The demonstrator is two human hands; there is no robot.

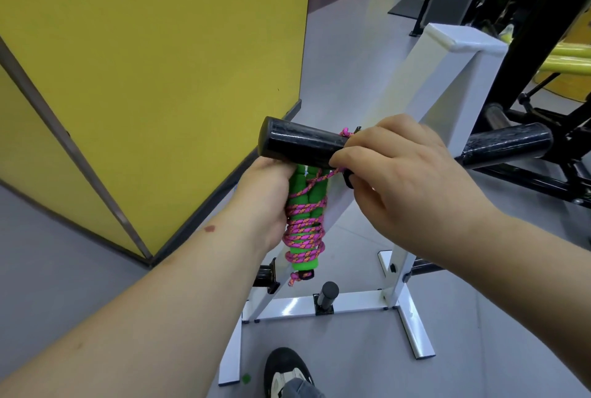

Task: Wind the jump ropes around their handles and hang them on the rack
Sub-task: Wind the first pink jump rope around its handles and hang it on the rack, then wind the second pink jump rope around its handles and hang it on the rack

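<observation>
- The left hand (267, 202) grips the green handles (305, 222), wound in pink rope (303, 231), just below the rack's black peg (300, 146).
- The right hand (403, 180) pinches a rope loop at the peg.
- Risk: the loop looks short; if it misses the peg's end, the bundle may drop or unwind.

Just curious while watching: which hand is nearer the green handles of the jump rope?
Left. The left hand grips the green handles directly; the right hand is above them, at the black peg.
</observation>
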